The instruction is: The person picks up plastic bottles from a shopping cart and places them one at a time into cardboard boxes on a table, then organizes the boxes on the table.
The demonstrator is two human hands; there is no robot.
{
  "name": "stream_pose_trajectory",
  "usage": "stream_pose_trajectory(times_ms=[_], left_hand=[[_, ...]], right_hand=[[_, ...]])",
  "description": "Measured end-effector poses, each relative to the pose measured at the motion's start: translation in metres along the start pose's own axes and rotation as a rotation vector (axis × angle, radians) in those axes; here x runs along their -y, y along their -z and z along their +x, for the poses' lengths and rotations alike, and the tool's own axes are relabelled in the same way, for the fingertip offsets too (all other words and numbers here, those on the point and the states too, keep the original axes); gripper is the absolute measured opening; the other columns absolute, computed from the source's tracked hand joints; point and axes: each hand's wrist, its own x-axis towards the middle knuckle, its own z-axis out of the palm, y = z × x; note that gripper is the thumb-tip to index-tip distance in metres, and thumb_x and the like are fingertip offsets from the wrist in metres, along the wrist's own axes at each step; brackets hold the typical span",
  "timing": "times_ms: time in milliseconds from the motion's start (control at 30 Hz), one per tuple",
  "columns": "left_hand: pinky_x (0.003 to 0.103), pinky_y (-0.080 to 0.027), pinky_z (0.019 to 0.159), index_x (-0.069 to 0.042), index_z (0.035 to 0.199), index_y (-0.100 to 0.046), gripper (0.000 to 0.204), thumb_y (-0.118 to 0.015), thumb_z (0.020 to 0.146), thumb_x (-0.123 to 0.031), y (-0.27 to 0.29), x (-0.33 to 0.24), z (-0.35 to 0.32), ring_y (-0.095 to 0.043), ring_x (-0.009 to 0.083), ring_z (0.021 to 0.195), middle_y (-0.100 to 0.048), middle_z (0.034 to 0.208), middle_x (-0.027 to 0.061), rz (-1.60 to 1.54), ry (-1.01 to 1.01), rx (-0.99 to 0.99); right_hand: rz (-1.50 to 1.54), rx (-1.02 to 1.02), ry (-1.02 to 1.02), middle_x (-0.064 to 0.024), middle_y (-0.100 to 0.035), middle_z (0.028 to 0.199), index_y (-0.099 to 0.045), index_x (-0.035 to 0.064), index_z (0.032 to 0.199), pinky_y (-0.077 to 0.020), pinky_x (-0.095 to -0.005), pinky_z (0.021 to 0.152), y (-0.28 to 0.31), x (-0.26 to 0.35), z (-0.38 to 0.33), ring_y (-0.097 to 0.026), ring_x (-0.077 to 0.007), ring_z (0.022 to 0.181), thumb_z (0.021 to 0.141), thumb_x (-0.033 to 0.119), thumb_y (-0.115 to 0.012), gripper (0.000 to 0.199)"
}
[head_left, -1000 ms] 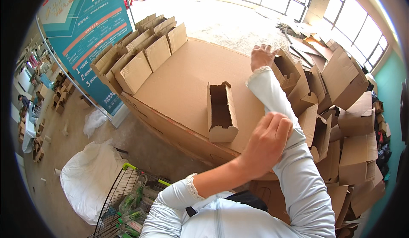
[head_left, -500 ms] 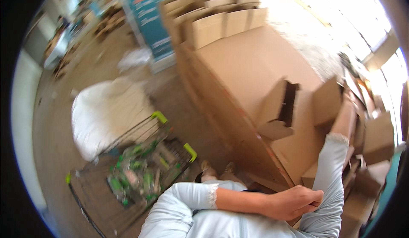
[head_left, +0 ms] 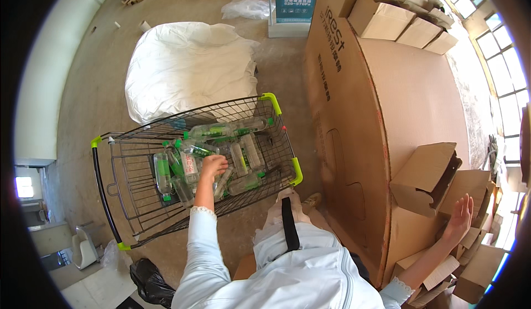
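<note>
My left hand (head_left: 213, 167) reaches into a wire shopping cart (head_left: 130, 190) with lime-green corners. It is over the clear plastic bottles (head_left: 206, 131), its fingers loosely curved and apart, with nothing visible in them. Green caps and labels mark many of the bottles, which lie jumbled on the cart's floor. Well to the right, my right hand (head_left: 459, 218) is raised and empty, its fingers stretched out. It is beside an open cardboard box (head_left: 420, 177) and above several more small boxes (head_left: 480, 273).
A large brown carton (head_left: 351, 143) stands right of the cart, with a row of small boxes (head_left: 381, 17) on its top. Beyond the cart sits a white covered bundle (head_left: 185, 68). A black plastic bag (head_left: 150, 282) lies at the lower left. Farther off is a teal display stand (head_left: 295, 2).
The view has swung so the cart is now centred. My left hand has moved from across my body into the cart and opened. My right hand has come away from the boxes.
</note>
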Motion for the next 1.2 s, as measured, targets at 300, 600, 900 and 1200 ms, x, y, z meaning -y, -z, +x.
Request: stream_pose_trajectory(times_ms=[300,600,900,1200], left_hand=[[0.048,-0.048,0.074,0.003,0.134,-0.032,0.09,-0.084,0.063,-0.018,0.066,0.099,0.168,-0.053,0.035,0.102,-0.048,0.127,0.0178,-0.257,0.304,-0.566],[0.053,-0.04,0.093,-0.016,0.14,-0.028,0.088,-0.079,0.07,-0.028,0.021,0.081,0.144,-0.044,0.0368,0.119,-0.037,0.139,0.0134,-0.646,0.293,-0.602],[0.038,-0.049,0.081,-0.011,0.126,-0.046,0.052,-0.062,0.084,-0.036,0.04,0.052,0.043,-0.059,0.0239,0.096,-0.058,0.11,0.0077,-0.891,-0.154,-0.25],[0.037,-0.049,0.074,-0.003,0.132,-0.038,0.067,-0.055,0.082,-0.046,-0.128,-0.137,-0.189,-0.056,0.0249,0.085,-0.055,0.098,0.012,-0.824,-0.588,0.617]], right_hand=[[-0.384,-0.221,0.007,-0.0126,-0.05,0.129,-0.043,0.0001,0.13,-0.0411,-0.0304,0.097,-0.01,0.019,-0.019,-0.051,-0.0184,0.112,0.091,0.015,-0.049,0.042],[-0.523,-0.147,0.081,-0.0097,-0.053,0.124,-0.045,0.0024,0.128,-0.0426,-0.027,0.093,-0.058,0.029,-0.017,-0.052,-0.0137,0.108,0.09,0.016,-0.053,0.041],[-0.963,-0.188,0.083,-0.0118,-0.054,0.124,-0.041,0.0085,0.134,-0.0428,-0.0346,0.088,-0.105,-0.01,-0.026,-0.048,-0.0217,0.115,0.087,0.018,-0.062,0.053],[-1.269,-0.049,0.106,-0.0246,-0.058,0.112,-0.038,0.0014,0.133,-0.0489,-0.0394,0.082,-0.078,-0.042,-0.014,-0.06,-0.0357,0.099,0.079,0.021,-0.067,0.065]])
